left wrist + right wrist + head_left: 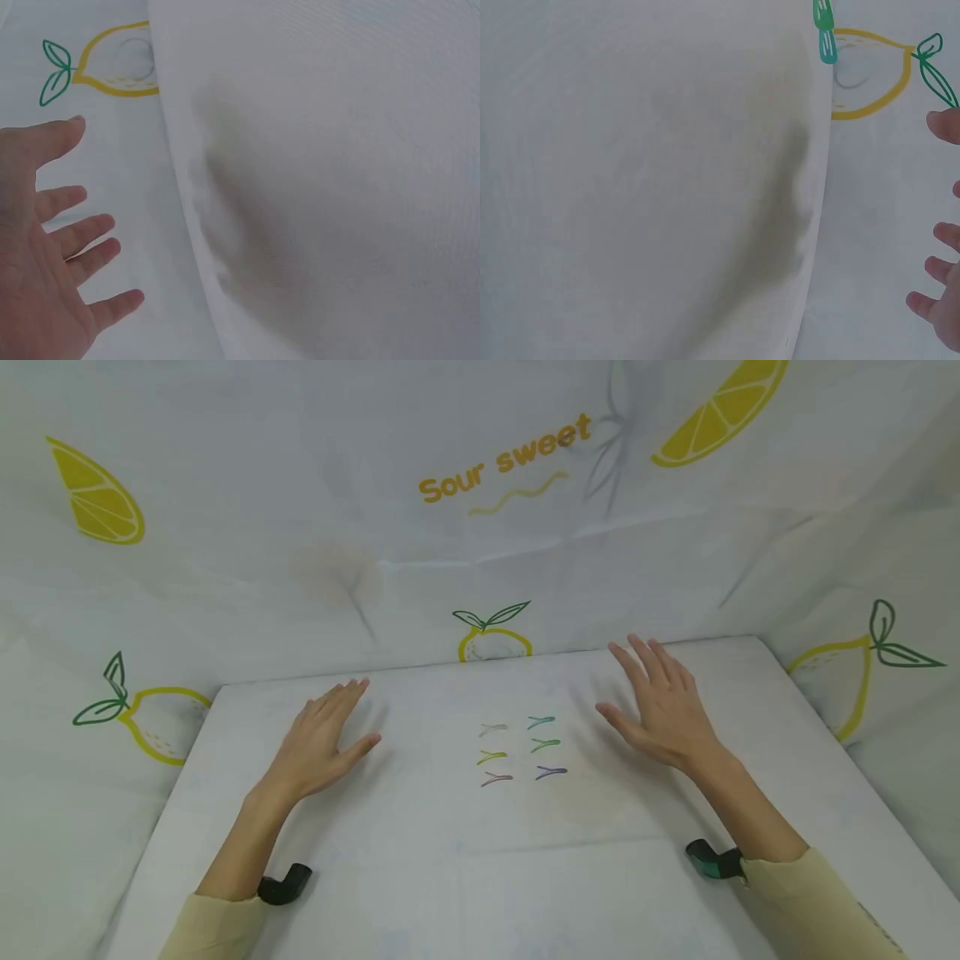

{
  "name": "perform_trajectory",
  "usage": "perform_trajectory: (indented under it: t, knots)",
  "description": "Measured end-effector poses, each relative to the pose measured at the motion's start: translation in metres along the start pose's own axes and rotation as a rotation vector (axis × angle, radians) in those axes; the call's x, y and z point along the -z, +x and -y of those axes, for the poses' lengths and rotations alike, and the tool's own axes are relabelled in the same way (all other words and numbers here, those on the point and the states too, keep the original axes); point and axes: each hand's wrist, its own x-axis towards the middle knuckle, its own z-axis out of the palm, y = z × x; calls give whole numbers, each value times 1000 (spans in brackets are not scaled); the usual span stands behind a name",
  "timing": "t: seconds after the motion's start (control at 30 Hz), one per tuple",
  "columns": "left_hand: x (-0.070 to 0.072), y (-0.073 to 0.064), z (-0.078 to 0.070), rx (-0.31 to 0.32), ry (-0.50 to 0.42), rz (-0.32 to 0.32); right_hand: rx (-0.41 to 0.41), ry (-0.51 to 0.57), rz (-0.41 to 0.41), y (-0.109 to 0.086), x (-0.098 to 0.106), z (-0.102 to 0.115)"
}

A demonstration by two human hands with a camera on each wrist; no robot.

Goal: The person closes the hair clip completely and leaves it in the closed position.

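Observation:
Small Y-shaped plastic clips lie in two columns of three on the white table. The left column has a whitish clip (493, 728), a yellow clip (492, 757) and a pink clip (497, 777). On the right are a teal clip (541, 721), a green clip (545, 743) and a purple clip (552, 771). My left hand (322, 743) hovers left of them, fingers extended, thumb apart, holding nothing. To their right my right hand (660, 706) is raised with fingers spread, also holding nothing. In the right wrist view, the green clip (823, 13) shows at the table edge.
A white table (465, 893) fills the middle, with white cloth walls (300, 510) printed with lemons behind and beside it. Black bands (285, 885) show at both wrists, next to the pale sleeves (217, 927).

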Motion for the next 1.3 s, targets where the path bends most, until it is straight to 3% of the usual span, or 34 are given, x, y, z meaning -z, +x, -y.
perform_trajectory:
  t: [0.13,0.3,0.47,0.63,0.87,1.13,1.3]
  knots:
    - [1,1,-3,-19,-110,18,8,76,-59,1,-2,5]
    - [0,4,-6,4,-234,77,-17,250,-64,4,-3,14]
    - [-2,10,-10,-20,-398,124,-57,444,-7,9,-3,22]
    - [-5,16,-16,-45,-551,171,-86,572,72,15,-4,32]
    - [-9,25,-30,-26,-651,227,-122,665,159,25,-6,44]
    - [-30,34,-42,23,-741,275,-120,769,256,40,-18,60]
    - [-38,34,-46,8,-753,295,-124,798,314,47,-25,69]
